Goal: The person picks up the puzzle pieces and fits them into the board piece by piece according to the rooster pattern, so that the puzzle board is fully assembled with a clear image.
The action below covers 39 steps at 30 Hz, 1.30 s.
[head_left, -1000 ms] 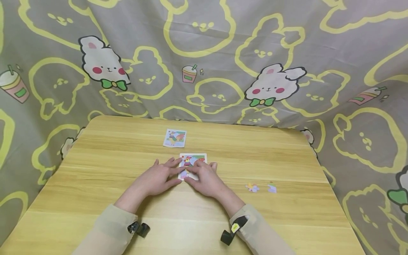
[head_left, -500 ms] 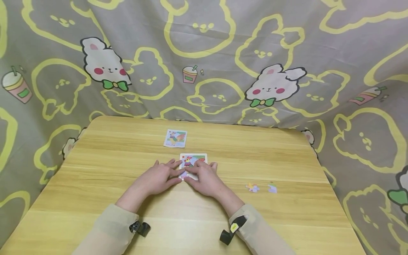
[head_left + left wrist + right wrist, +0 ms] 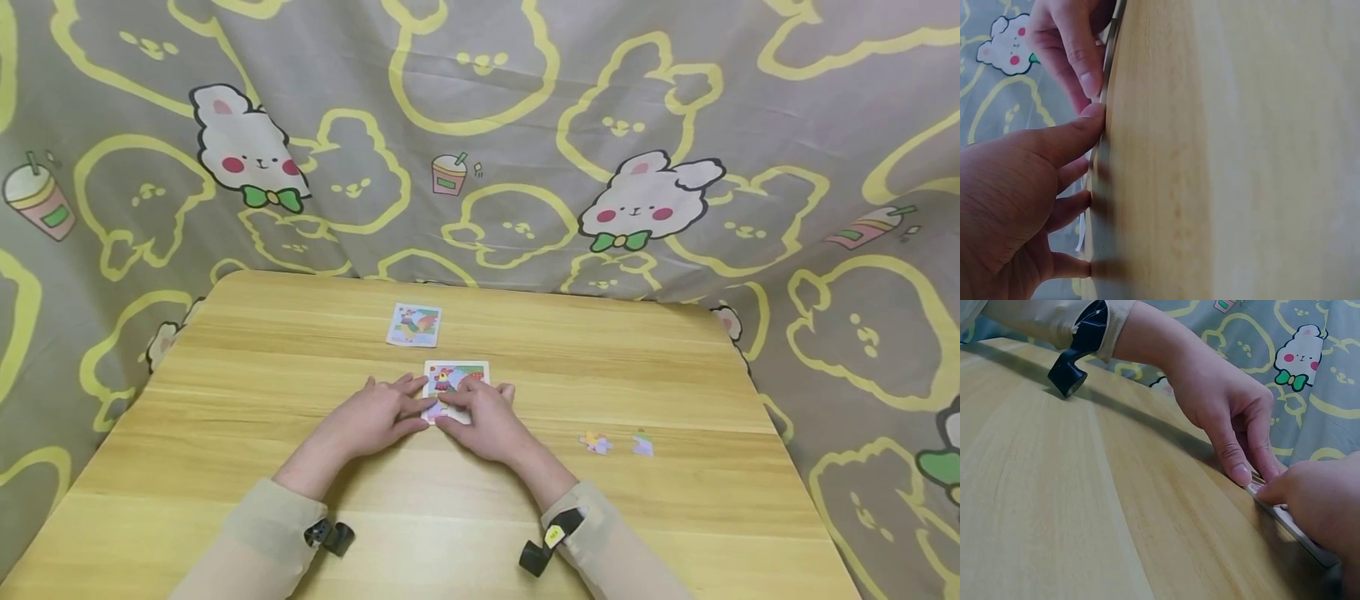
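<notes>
A small jigsaw puzzle [image 3: 446, 377] with a rooster picture and a white frame lies on the table, its lower right covered by my right hand. My left hand [image 3: 375, 419] rests at the puzzle's left side, fingers spread and thumb at the near corner. Over the puzzle, my right hand [image 3: 483, 423] presses down with index finger and thumb; whatever lies under its palm is hidden. In the left wrist view, the thumb of my left hand [image 3: 1016, 181] meets the right hand's thumb at the frame's edge. The right wrist view shows the white frame [image 3: 1300, 536] beneath my right hand [image 3: 1329, 500].
A square picture card [image 3: 414, 327] with the same rooster lies beyond the puzzle. To the right are two loose puzzle pieces, one orange and lilac [image 3: 596, 442], the other lilac and green [image 3: 642, 443]. A patterned curtain [image 3: 510, 108] hangs behind the wooden table [image 3: 225, 375].
Both hands stay at the puzzle with almost no movement. The head view shifts very slightly.
</notes>
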Motion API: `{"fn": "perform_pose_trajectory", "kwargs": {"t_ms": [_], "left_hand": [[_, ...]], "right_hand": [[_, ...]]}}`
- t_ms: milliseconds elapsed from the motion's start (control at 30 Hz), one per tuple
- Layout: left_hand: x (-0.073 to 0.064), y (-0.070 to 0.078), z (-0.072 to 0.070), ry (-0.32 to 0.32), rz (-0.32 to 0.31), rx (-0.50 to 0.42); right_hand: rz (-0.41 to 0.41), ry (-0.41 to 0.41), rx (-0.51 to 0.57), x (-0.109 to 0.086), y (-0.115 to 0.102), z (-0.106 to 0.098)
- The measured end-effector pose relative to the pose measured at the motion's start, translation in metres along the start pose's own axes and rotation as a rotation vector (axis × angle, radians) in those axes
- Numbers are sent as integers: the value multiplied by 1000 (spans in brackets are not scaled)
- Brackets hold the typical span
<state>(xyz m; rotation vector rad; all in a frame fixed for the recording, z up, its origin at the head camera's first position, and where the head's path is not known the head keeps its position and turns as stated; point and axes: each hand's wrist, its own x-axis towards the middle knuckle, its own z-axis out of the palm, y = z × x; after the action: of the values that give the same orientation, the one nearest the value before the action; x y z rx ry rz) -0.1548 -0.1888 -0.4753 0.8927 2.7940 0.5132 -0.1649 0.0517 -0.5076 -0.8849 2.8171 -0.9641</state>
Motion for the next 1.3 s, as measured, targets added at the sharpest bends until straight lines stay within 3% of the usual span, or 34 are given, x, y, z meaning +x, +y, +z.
{"fn": "perform_pose_trajectory", "kwargs": {"t_ms": [633, 1133, 1300], "left_hand": [[-3, -1, 1, 26, 23, 20], [-3, -7, 3, 18, -9, -21], [-2, -6, 2, 21, -15, -26]], "right_hand": [[-9, 39, -57, -1, -5, 4], [-42, 23, 11, 0, -1, -1], [-55, -6, -11, 1, -1, -2]]}}
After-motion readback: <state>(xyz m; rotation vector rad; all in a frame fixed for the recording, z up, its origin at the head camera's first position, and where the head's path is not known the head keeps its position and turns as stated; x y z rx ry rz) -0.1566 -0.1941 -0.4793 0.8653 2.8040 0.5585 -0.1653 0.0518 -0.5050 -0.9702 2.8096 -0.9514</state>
